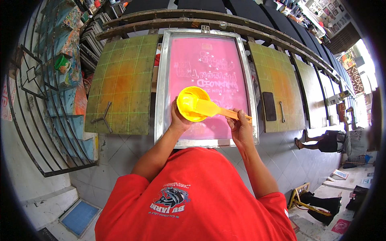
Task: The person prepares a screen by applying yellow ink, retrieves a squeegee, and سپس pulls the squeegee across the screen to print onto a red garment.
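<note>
In the middle of the view my left hand (180,117) grips a round yellow tub (185,94) of yellow ink from its left side, the mouth facing up. A flat spatula (207,107), its blade coated in yellow, reaches into the tub. The fingers of my right hand (240,125) are closed around its orange handle. Both hands are above a metal-framed printing screen (161,80) with pink mesh and pale lettering and stars. Whatever lies under the screen is hidden.
Green-yellow gridded boards flank the screen: the left board (120,80) bears a three-armed wrench (103,117), the right board (281,88) a dark phone (269,106) and a spanner (282,111). Wooden rails (173,22) run behind. A metal railing (40,132) stands left; another person (333,140) is at far right.
</note>
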`<state>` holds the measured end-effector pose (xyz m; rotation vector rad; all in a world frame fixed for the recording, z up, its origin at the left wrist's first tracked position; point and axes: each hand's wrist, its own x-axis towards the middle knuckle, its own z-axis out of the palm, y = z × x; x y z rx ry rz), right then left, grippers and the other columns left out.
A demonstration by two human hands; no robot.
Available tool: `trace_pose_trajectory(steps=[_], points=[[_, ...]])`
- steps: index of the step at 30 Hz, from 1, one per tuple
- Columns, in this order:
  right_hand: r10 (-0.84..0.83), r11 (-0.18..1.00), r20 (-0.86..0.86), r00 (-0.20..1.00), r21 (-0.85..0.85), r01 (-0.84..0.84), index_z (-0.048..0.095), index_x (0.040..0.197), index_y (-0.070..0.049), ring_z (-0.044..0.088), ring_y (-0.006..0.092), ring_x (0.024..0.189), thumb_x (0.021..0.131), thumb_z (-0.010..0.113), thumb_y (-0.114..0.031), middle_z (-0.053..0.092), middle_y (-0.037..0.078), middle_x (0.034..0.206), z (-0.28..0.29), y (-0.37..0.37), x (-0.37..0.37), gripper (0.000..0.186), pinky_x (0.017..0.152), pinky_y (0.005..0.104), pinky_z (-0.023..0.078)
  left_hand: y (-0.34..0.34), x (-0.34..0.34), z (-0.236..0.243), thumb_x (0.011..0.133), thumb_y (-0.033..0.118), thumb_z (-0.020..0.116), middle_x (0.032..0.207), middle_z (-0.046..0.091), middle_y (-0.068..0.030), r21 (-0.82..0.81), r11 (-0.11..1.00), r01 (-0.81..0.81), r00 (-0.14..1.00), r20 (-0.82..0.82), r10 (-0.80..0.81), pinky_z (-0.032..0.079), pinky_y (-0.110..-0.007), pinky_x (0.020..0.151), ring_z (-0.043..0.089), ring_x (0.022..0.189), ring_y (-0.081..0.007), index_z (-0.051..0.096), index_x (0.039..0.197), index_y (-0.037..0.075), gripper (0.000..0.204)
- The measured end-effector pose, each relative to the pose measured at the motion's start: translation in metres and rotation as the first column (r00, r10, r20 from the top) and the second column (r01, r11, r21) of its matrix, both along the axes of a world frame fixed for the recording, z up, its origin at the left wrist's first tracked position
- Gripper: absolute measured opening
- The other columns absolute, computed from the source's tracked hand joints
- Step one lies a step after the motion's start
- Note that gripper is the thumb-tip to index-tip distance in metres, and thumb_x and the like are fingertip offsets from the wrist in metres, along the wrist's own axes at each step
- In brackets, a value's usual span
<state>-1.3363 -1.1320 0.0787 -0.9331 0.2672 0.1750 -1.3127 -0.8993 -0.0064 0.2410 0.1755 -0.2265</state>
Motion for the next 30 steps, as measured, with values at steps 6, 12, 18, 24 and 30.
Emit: trace_pose_trajectory(steps=[6,12,18,24,30], points=[[-0.032,0.996,-0.041,0.999,0.076,0.035,0.061,0.108,0.0,0.069,0.0225,0.087,0.097,0.06,-0.027,0.066,0.014,0.103,-0.016,-0.008,0.007,0.029,0.076,0.0285,0.06,-0.006,0.006,-0.006,0.091,0.057,0.035,0.13,0.058,-0.0118,0.042,0.997,-0.057,0.998,0.004,0.057,0.046,-0.059,0.098,0.055,0.12,-0.0359,0.052,0.133,0.015,0.062],[-0.051,0.998,0.009,0.999,0.034,0.051,0.06,0.108,0.0,0.068,0.0222,0.084,0.097,0.059,-0.026,0.065,0.014,0.104,-0.011,-0.018,0.016,0.029,0.075,0.0277,0.061,-0.002,0.01,0.003,0.093,0.054,0.033,0.127,0.06,-0.0106,0.068,0.992,-0.111,0.99,0.095,0.104,0.047,-0.056,0.097,0.057,0.119,-0.0333,0.054,0.131,0.013,0.06],[-0.069,0.995,0.024,0.997,0.068,0.067,0.059,0.109,0.001,0.069,0.0221,0.085,0.098,0.058,-0.025,0.065,0.015,0.104,-0.015,-0.02,0.023,0.028,0.074,0.0268,0.061,-0.004,0.018,-0.001,0.094,0.049,0.034,0.125,0.061,-0.0107,0.098,0.98,-0.171,0.985,0.028,0.169,0.048,-0.053,0.097,0.059,0.116,-0.0317,0.055,0.13,0.01,0.056],[-0.086,0.993,0.041,0.995,0.086,0.082,0.059,0.109,0.002,0.069,0.0217,0.086,0.098,0.057,-0.024,0.065,0.015,0.104,-0.012,-0.021,0.027,0.028,0.076,0.026,0.061,-0.01,0.027,-0.007,0.095,0.046,0.034,0.125,0.061,-0.0096,0.142,0.967,-0.212,0.977,0.006,0.213,0.049,-0.052,0.097,0.059,0.116,-0.0305,0.056,0.128,0.011,0.053],[-0.129,0.985,0.052,0.99,0.123,0.122,0.058,0.11,0.002,0.068,0.0214,0.087,0.098,0.057,-0.024,0.065,0.015,0.104,-0.015,-0.023,0.039,0.028,0.077,0.0259,0.061,-0.021,0.04,0.007,0.095,0.048,0.035,0.125,0.06,-0.0051,0.102,0.977,-0.186,0.976,-0.092,0.196,0.05,-0.053,0.094,0.058,0.117,-0.0282,0.056,0.127,0.016,0.051]])
